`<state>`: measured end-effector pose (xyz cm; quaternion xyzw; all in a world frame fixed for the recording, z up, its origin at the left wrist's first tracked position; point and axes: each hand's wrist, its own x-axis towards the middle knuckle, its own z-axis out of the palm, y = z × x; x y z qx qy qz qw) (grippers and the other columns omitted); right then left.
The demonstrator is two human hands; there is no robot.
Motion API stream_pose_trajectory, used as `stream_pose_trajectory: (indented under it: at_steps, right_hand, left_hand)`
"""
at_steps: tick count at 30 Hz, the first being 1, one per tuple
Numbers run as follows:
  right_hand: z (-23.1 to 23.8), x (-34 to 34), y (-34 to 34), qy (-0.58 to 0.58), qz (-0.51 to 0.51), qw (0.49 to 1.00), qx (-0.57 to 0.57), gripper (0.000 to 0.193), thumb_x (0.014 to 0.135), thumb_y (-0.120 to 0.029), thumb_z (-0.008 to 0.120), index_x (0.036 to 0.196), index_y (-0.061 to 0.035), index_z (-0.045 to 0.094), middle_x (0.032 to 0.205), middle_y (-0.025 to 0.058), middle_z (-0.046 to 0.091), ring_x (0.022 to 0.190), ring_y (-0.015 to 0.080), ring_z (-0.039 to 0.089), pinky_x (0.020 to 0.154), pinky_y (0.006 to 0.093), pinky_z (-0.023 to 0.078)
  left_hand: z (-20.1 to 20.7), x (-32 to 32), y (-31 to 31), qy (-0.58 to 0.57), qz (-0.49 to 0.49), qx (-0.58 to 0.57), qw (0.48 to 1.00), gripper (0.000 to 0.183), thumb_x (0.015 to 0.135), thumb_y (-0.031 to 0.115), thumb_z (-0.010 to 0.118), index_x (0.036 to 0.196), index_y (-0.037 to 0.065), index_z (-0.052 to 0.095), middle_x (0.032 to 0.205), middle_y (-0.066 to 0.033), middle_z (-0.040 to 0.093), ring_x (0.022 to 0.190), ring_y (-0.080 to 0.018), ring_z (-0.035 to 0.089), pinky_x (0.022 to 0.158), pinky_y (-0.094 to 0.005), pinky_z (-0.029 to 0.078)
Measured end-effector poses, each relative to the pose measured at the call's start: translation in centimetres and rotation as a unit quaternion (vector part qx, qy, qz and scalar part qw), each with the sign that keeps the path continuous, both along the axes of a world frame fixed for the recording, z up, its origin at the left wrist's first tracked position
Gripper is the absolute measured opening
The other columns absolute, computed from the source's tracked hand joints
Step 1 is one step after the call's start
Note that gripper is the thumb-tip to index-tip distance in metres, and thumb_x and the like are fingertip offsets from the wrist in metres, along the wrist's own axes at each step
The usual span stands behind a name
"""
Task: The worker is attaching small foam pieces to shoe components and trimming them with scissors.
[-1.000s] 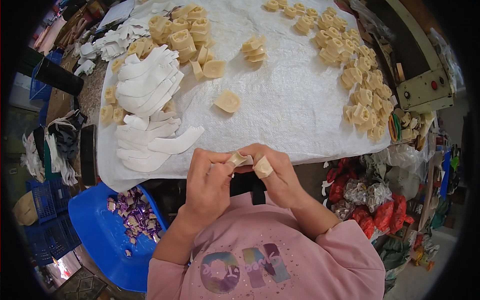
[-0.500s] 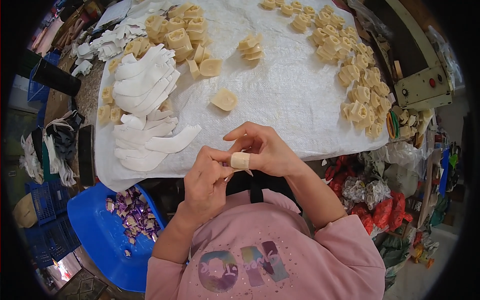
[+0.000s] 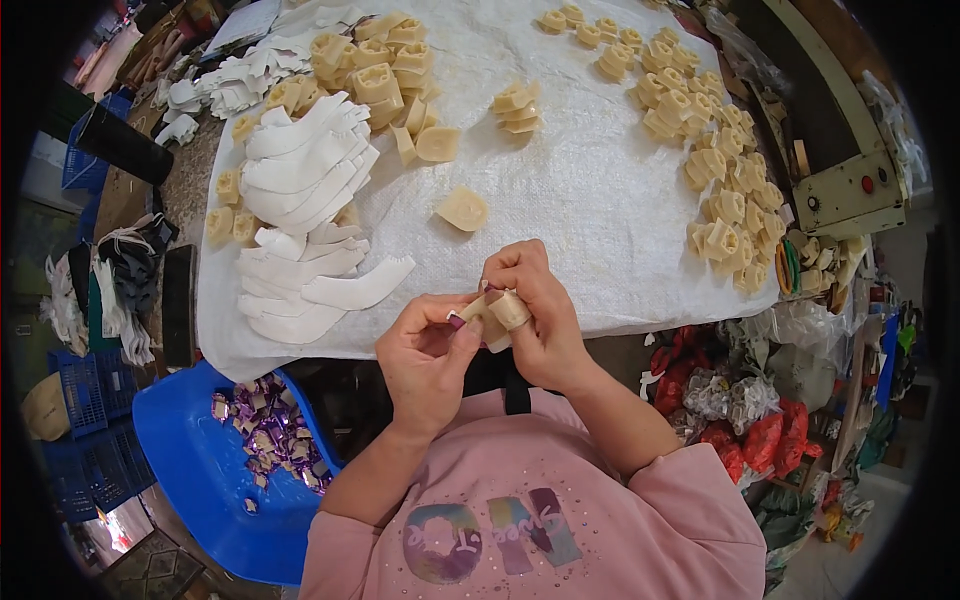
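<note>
Above the table's near edge, my left hand [image 3: 425, 355] pinches a small pale piece with shiny purple edges [image 3: 474, 310] between thumb and fingers. My right hand [image 3: 545, 325] closes on the same piece from the other side, fingers curled over its top. A beige band [image 3: 512, 309] wraps the right thumb. The held piece is partly covered by the fingers, so its full shape is hidden. Just beyond my hands a single beige cupped piece [image 3: 463, 209] lies on the white woven sheet [image 3: 590, 220]. Left of them is a heap of white curved strips [image 3: 310, 170].
Stacked beige cupped pieces [image 3: 378, 92] stand at the back left, a small stack [image 3: 517, 108] in the middle, and many more [image 3: 735, 190] along the right side. A blue basin [image 3: 180, 480] below left holds purple shiny pieces [image 3: 275, 430]. Red bags [image 3: 765, 440] lie at lower right.
The hands have turned, bringing the purple-edged piece into sight between them. My right fingers, stretched out before, have curled in onto it. The view has shifted slightly.
</note>
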<state>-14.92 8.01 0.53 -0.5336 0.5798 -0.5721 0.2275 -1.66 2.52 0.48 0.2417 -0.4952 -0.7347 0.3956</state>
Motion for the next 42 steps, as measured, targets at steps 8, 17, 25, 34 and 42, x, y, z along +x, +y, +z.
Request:
stream_pose_trajectory:
  at_steps: [8, 17, 25, 34, 42]
  right_hand:
    - [0.5, -0.8, 0.0, -0.001, 0.022, 1.000, -0.009, 0.019, 0.072, 0.000, 0.058, 0.090, -0.0058, 0.054, 0.093, 0.0085, 0.052, 0.088, 0.0285, 0.046, 0.080, 0.0353, 0.037]
    - [0.2, -2.3, 0.9, 0.061, 0.085, 0.992, -0.063, 0.021, 0.075, -0.011, 0.063, 0.093, -0.0055, 0.055, 0.092, 0.0047, 0.055, 0.090, 0.0238, 0.047, 0.083, 0.0348, 0.036]
    - [1.3, -3.0, 1.0, -0.219, 0.133, 0.961, 0.102, 0.050, 0.073, -0.006, 0.073, 0.118, -0.0026, 0.054, 0.103, 0.0103, 0.065, 0.095, 0.0206, 0.062, 0.087, 0.0338, 0.047]
    - [1.9, -1.2, 0.7, 0.032, 0.091, 0.995, -0.033, 0.054, 0.067, -0.007, 0.076, 0.117, -0.0071, 0.056, 0.099, 0.0069, 0.065, 0.083, 0.0219, 0.056, 0.071, 0.0325, 0.049]
    - [0.3, 0.9, 0.7, -0.054, 0.043, 0.997, -0.022, 0.031, 0.081, -0.015, 0.066, 0.110, -0.0077, 0.058, 0.108, 0.0088, 0.054, 0.087, 0.0167, 0.053, 0.058, 0.0259, 0.050]
  left_hand:
    - [0.4, 0.3, -0.7, -0.047, -0.027, -0.015, 0.998, 0.012, 0.086, 0.002, 0.063, 0.095, -0.003, 0.056, 0.100, -0.0130, 0.062, 0.085, -0.0120, 0.059, 0.073, -0.0244, 0.051]
    - [1.2, 0.4, -1.2, -0.146, 0.028, -0.277, 0.949, 0.008, 0.080, 0.008, 0.069, 0.082, 0.003, 0.063, 0.107, -0.0141, 0.054, 0.085, -0.0184, 0.057, 0.072, -0.0275, 0.045]
    - [-0.4, 0.9, -2.1, -0.075, 0.012, -0.453, 0.888, 0.006, 0.082, 0.011, 0.066, 0.086, 0.007, 0.069, 0.115, -0.0112, 0.050, 0.095, -0.0218, 0.050, 0.073, -0.0318, 0.043]
    - [1.0, 0.9, -1.5, -0.002, -0.219, 0.033, 0.975, 0.056, 0.096, 0.026, 0.038, 0.141, -0.002, 0.021, 0.112, -0.0151, 0.051, 0.095, -0.0166, 0.052, 0.082, -0.0272, 0.043]
    - [-0.1, 1.3, -0.2, -0.092, -0.157, 0.017, 0.983, 0.058, 0.095, 0.030, 0.036, 0.141, 0.001, 0.018, 0.100, -0.0092, 0.054, 0.077, -0.0124, 0.055, 0.067, -0.0239, 0.046]
